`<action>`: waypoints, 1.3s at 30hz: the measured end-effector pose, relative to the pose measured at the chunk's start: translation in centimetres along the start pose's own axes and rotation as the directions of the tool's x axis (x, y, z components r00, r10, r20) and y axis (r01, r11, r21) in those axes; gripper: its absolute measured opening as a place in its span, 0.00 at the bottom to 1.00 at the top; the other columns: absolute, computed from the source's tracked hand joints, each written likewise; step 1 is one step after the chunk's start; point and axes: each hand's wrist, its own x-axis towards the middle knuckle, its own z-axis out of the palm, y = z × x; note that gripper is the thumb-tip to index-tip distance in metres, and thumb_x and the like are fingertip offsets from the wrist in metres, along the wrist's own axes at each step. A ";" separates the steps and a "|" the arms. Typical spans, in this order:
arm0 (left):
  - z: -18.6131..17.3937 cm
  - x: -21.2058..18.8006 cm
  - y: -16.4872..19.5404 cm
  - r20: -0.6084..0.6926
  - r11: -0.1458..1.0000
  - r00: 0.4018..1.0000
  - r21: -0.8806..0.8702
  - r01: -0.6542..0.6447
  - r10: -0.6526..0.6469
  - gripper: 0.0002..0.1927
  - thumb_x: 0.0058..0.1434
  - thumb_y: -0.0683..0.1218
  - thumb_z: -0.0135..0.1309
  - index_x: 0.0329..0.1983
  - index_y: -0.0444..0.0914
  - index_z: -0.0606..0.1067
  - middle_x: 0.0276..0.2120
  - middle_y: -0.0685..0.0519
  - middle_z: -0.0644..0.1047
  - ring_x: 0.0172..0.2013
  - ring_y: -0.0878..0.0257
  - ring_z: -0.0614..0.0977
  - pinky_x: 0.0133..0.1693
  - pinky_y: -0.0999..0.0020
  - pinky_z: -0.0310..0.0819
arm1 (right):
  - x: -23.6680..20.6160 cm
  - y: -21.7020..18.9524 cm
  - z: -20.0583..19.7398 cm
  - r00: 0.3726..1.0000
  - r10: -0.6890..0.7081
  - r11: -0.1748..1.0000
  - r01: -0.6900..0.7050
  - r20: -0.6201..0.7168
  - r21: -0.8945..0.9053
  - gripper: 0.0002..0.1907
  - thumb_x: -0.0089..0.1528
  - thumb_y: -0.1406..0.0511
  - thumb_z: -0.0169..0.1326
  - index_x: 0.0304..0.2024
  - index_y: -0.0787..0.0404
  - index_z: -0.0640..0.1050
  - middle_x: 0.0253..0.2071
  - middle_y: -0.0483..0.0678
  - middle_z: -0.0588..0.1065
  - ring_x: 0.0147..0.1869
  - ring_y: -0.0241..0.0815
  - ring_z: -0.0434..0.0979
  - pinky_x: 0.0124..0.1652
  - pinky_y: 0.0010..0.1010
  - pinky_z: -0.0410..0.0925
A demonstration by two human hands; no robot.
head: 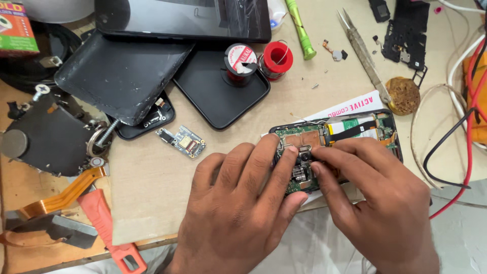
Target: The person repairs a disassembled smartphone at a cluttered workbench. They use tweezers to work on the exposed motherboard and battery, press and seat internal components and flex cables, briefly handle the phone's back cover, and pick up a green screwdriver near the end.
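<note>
Under my hands: opened phone [350, 133], back off, circuit board bare.
Left hand [238, 203]: fingers curled, pressing the phone's near end, gripping nothing I can make out.
Right hand [378, 203]: fingertips pinched at the camera module [304, 156].
Left of left hand: small loose board [181, 141].
Beyond right hand: tweezers [362, 50].

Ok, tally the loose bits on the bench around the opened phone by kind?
Wire spools: 2
Tweezers: 1
Green screwdriver: 1
Small loose circuit board: 1
Black tray: 1
Total: 6
</note>
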 end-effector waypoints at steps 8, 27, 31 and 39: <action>0.2 -0.1 0.0 0.004 1.000 1.000 0.006 -0.001 0.001 0.28 0.65 0.58 0.58 0.61 0.37 0.76 0.59 0.48 0.72 0.55 0.55 0.74 0.54 0.53 0.65 | 1.1 0.5 -0.6 0.991 0.010 0.991 -0.027 0.133 0.128 0.10 0.56 0.72 0.62 0.41 0.66 0.80 0.38 0.49 0.78 0.35 0.39 0.83 0.35 0.27 0.74; 0.4 -0.2 0.2 0.036 1.000 0.999 0.023 0.018 -0.018 0.28 0.66 0.61 0.56 0.60 0.38 0.77 0.59 0.49 0.72 0.55 0.57 0.73 0.54 0.54 0.64 | 2.8 2.2 -1.5 0.935 -0.162 0.986 0.142 0.316 0.084 0.08 0.60 0.70 0.59 0.41 0.67 0.77 0.40 0.50 0.77 0.35 0.45 0.80 0.35 0.33 0.72; 0.3 -0.2 0.1 0.036 1.000 0.999 0.015 0.016 -0.017 0.28 0.66 0.60 0.56 0.60 0.37 0.77 0.59 0.49 0.72 0.55 0.57 0.73 0.54 0.54 0.64 | 2.9 2.2 -1.6 0.926 -0.144 0.989 0.124 0.349 0.081 0.07 0.60 0.70 0.59 0.40 0.66 0.77 0.40 0.49 0.77 0.35 0.46 0.80 0.34 0.33 0.72; 0.3 -0.3 0.0 0.026 1.000 1.000 -0.010 0.012 -0.011 0.28 0.66 0.59 0.57 0.61 0.36 0.76 0.59 0.48 0.71 0.56 0.56 0.73 0.54 0.54 0.65 | 2.8 2.3 -1.4 0.929 -0.171 0.985 0.154 0.327 0.077 0.09 0.59 0.70 0.60 0.42 0.63 0.77 0.41 0.49 0.77 0.38 0.46 0.80 0.36 0.33 0.72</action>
